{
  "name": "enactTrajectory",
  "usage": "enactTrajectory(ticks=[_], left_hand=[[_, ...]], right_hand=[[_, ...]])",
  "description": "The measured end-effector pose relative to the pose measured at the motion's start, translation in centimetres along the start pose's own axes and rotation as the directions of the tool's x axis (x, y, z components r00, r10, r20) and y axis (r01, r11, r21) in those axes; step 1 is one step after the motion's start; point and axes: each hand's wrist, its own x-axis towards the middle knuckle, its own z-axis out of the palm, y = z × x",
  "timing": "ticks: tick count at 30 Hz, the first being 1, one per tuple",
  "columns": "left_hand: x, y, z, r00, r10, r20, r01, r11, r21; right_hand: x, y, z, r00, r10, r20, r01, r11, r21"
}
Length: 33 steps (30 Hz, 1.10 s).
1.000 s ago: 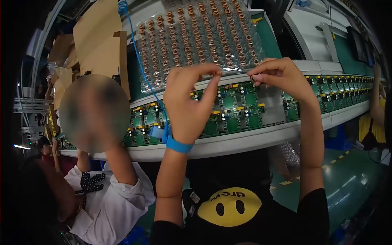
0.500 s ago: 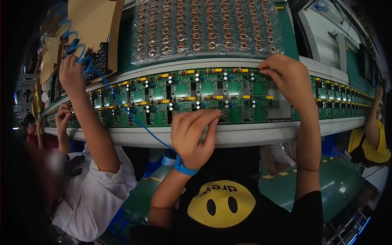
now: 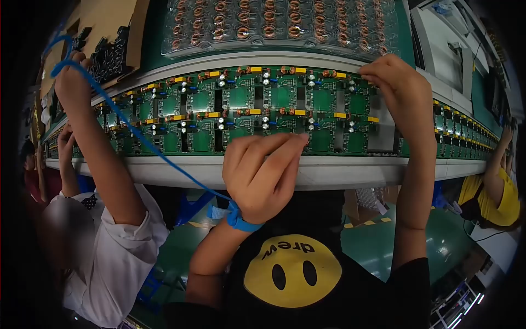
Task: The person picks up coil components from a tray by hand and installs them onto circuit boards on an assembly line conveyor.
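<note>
My left hand (image 3: 257,172) hovers at the near edge of the row of green circuit boards (image 3: 281,97), its thumb and fingertips pinched together. What they hold, if anything, is too small to make out. A blue wrist strap (image 3: 241,218) circles that wrist. My right hand (image 3: 402,90) reaches over the right end of the boards in front of me, thumb and forefinger closed near the far edge; anything between them is hidden. The boards carry yellow blocks (image 3: 299,112), silver capacitors and copper coils.
A clear plastic tray (image 3: 274,41) of copper coils lies beyond the rail. At left, a co-worker's hand (image 3: 73,88) is raised near a cardboard box (image 3: 134,49) of black parts. A blue coiled cord (image 3: 148,143) crosses the boards. Another person in yellow (image 3: 496,194) sits far right.
The view has shifted, so boards and tray sit higher in the picture. Both my hands keep about the same places over the boards, fingers still closed. The co-worker's raised hand appears farther left.
</note>
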Motion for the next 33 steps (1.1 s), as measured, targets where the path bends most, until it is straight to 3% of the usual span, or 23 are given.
enactTrajectory(ticks=[14, 25, 33], left_hand=[[0.6, 0.4, 0.0, 1.0, -0.009, 0.026, 0.009, 1.0, -0.027], [1.2, 1.3, 0.0, 0.95, -0.038, 0.311, 0.032, 0.999, 0.025], [1.3, 1.4, -0.1, 0.926, -0.137, 0.351, 0.154, 0.988, -0.019]], right_hand=[[0.1, -0.5, -0.5, 0.999, 0.042, 0.023, -0.041, 0.998, -0.043], [-0.2, -0.4, -0.3, 0.996, 0.094, -0.002, -0.094, 0.996, -0.004], [-0.3, -0.1, -0.1, 0.996, 0.082, -0.017, -0.081, 0.994, 0.068]])
